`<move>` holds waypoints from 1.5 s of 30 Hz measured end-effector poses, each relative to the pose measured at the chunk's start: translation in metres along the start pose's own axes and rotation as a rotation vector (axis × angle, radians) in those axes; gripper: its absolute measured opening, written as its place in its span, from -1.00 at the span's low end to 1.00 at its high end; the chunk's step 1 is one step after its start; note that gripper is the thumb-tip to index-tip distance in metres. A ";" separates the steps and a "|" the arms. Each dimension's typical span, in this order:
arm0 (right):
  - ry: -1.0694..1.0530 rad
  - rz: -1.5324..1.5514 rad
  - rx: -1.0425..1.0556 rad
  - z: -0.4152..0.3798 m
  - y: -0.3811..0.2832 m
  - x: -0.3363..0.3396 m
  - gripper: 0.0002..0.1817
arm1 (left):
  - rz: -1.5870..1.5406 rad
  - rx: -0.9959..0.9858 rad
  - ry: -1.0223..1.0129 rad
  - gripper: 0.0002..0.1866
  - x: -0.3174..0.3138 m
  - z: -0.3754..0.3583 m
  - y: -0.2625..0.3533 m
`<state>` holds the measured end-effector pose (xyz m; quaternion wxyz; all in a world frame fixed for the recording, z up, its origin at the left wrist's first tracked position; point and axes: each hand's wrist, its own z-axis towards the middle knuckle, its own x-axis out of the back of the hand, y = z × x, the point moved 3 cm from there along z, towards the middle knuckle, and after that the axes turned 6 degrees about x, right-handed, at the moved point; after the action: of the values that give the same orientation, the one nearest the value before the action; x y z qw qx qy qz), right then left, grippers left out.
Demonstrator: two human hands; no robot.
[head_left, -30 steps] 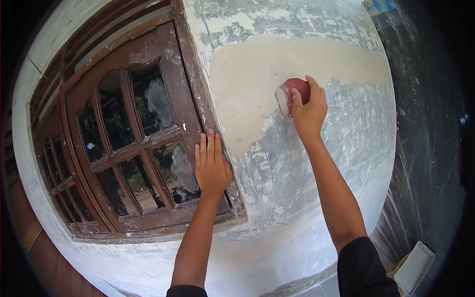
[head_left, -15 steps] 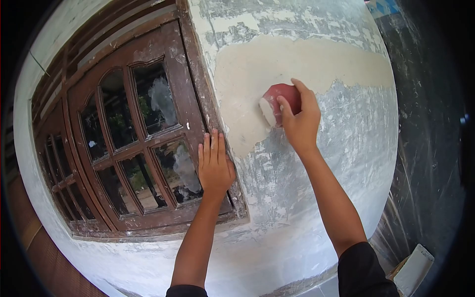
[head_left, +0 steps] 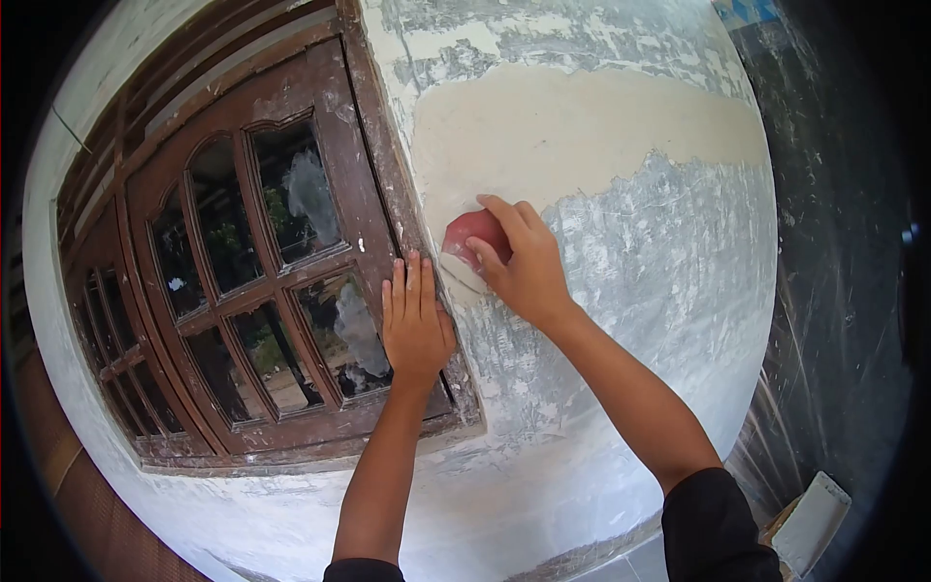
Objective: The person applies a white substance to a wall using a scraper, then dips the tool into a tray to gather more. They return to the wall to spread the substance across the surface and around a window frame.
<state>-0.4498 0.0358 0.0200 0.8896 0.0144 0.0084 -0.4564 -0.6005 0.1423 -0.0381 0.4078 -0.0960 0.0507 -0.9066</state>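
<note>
My right hand [head_left: 524, 262] is closed on a red putty spreader [head_left: 477, 233], thumb on its near face and fingers around its far side. The spreader's edge, carrying pale putty [head_left: 463, 273], rests against the wall [head_left: 630, 262] close beside the window frame. Smooth cream putty [head_left: 582, 116] covers a broad band of the wall above the spreader; below it the surface is rough, patchy grey and white. My left hand [head_left: 417, 325] lies flat on the right side of the brown wooden window frame [head_left: 465, 388], its fingers stretched upward and holding nothing.
Glass panes [head_left: 299, 194] with whitish smears fill the window at left. A dark, streaked surface [head_left: 834, 242] stands beyond the wall's right side. At the lower right is a white-edged object [head_left: 813, 524] I cannot identify.
My right hand has moved the spreader left and down along the wall, toward the window frame. My left hand stays in place on the frame.
</note>
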 end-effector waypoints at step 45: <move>0.444 -0.310 -0.115 0.006 0.046 0.062 -0.52 | 0.055 0.001 0.014 -0.33 0.000 -0.002 0.001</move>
<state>-0.3761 0.0119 0.0248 0.7849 0.0621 0.2310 -0.5715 -0.6004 0.1420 -0.0401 0.4321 -0.0881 0.0559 -0.8958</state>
